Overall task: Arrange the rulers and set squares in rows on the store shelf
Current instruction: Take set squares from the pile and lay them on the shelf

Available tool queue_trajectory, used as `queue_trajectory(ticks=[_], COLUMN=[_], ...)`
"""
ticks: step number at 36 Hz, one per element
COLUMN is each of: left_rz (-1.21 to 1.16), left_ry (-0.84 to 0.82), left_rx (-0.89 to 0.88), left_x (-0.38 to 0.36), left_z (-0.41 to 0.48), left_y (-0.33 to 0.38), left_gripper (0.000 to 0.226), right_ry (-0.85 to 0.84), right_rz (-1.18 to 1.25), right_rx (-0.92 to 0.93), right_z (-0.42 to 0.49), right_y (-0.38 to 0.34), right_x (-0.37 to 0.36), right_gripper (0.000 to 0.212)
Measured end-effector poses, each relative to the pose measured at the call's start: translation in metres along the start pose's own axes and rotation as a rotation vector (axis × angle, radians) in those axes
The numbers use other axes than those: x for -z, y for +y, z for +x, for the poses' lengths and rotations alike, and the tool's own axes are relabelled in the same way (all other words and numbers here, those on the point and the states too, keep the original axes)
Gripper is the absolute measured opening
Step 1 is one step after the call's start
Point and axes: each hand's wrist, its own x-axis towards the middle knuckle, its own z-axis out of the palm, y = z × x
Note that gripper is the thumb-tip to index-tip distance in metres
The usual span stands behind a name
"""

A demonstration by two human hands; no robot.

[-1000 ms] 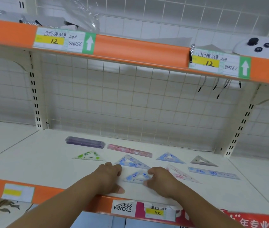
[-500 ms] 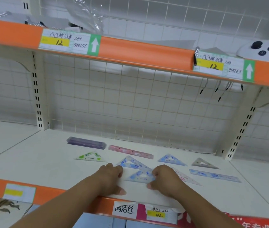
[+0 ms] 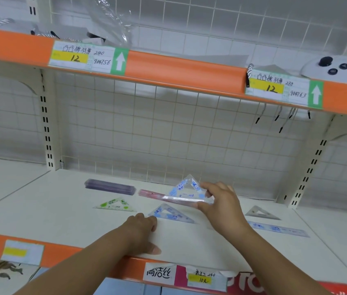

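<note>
Clear plastic set square (image 3: 186, 191), blue-printed: was pinched at its right corner by the right hand (image 3: 221, 204), thumb below and fingers above, and was held tilted above the shelf (image 3: 51, 209), in front of the pink ruler (image 3: 148, 193). Left hand (image 3: 140, 229): rested near the shelf's front edge, fingers curled under, thumb stretched out flat, holding nothing. Flat on the shelf lay a second blue set square (image 3: 169, 213), a green set square (image 3: 115, 206) and purple rulers (image 3: 110, 186).
</note>
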Motion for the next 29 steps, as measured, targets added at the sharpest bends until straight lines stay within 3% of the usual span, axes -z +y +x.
queue_trajectory(ticks=[16,29], left_rz=[0.070,0.164], left_ry=[-0.130,-0.243], left_rx=[0.036,0.081], left_x=[0.009,0.019], left_z=[0.008,0.019], left_y=[0.007,0.013], left_gripper=[0.052,0.059], right_ry=[-0.073,-0.104], right_rz=[0.055,-0.118], right_rx=[-0.125,-0.288], right_z=[0.008,0.041], right_y=[0.032,0.109], right_x=[-0.009,-0.002], right_gripper=[0.053,0.050])
